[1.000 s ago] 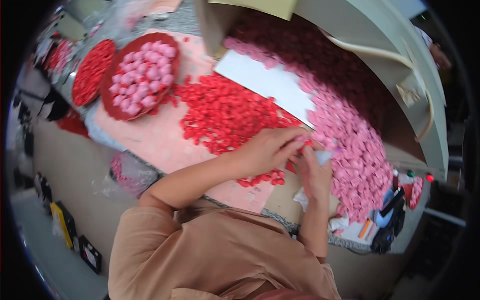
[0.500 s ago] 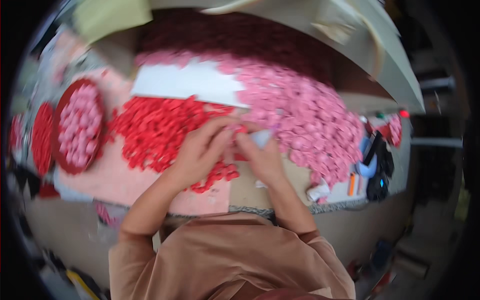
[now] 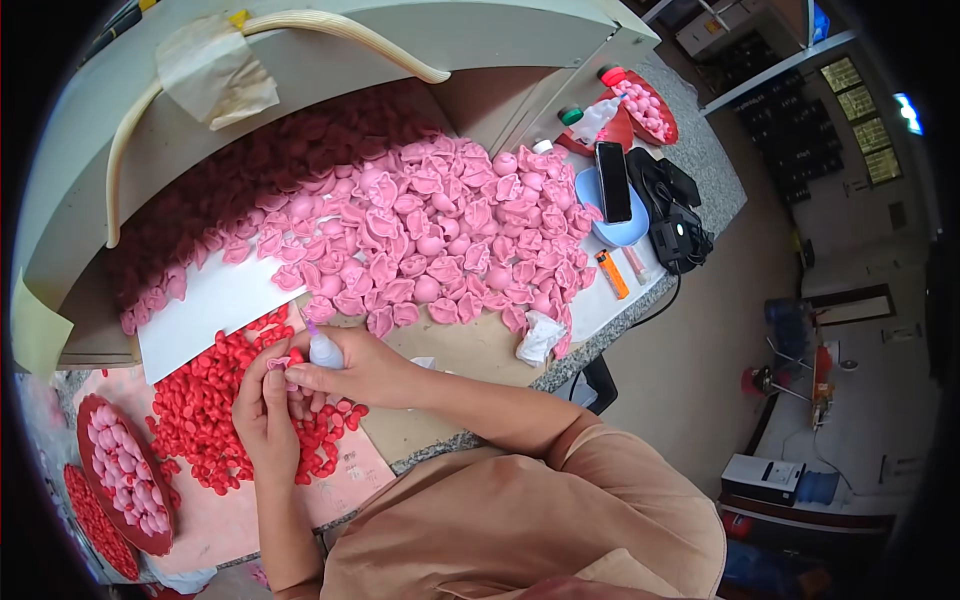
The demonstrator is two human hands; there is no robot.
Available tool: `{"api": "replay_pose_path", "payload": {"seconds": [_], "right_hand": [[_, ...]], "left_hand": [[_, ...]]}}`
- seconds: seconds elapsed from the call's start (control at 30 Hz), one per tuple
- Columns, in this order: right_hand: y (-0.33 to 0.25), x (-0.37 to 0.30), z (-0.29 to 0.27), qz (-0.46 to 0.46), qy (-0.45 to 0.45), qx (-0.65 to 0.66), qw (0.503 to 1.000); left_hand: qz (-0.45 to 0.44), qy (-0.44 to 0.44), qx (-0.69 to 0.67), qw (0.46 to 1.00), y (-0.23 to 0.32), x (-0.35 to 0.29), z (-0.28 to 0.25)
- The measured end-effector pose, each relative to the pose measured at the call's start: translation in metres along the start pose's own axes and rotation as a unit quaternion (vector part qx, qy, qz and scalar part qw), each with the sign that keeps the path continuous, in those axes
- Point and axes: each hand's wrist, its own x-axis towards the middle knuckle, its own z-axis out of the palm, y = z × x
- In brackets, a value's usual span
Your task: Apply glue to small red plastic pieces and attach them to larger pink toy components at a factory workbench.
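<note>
My two hands meet over a heap of small glossy red pieces [image 3: 205,400]. My left hand [image 3: 262,420] pinches a small pink petal-shaped piece [image 3: 277,364] between its fingers. A small red piece [image 3: 296,356] sits at the fingertips, between the two hands. My right hand [image 3: 365,370] is closed around a small squeeze bottle [image 3: 325,350], translucent with a purple tip that points up and away. Its thumb and fingertips also touch the pieces at the left hand. Beyond the hands spreads a large pile of pink cupped petal-shaped pieces [image 3: 430,240], some with round balls among them.
A pale cabinet-like housing [image 3: 400,40] arches over the back of the pile. At left stand a red bowl [image 3: 155,543] of pink pieces and a tray of red ones [image 3: 98,520]. A phone [image 3: 613,182], blue dish [image 3: 622,232], orange stick [image 3: 612,275] and crumpled tissue [image 3: 540,338] lie at right.
My view has swung to the right and tilted, so the table appears rotated and more of the room shows. My hands stay together, with the bottle still in the right one.
</note>
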Motion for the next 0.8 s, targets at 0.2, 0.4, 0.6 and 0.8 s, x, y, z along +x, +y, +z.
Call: {"api": "replay_pose_path", "payload": {"seconds": [0.2,0.4,0.6,0.8], "right_hand": [[-0.006,0.001,0.008,0.047,0.004,0.042,0.998],[0.003,-0.001,0.002,0.055,0.022,0.061,0.996],[0.000,0.003,-0.002,0.037,0.009,0.004,0.999],[0.002,0.005,0.002,0.046,-0.004,0.005,0.999]], "left_hand": [[0.012,0.031,0.035,0.999,-0.002,-0.008,-0.002],[-0.028,-0.018,-0.028,0.999,0.003,-0.002,0.001],[0.003,-0.048,-0.011,0.999,0.002,0.004,-0.004],[-0.023,-0.056,-0.032,0.998,0.006,0.000,-0.009]]}}
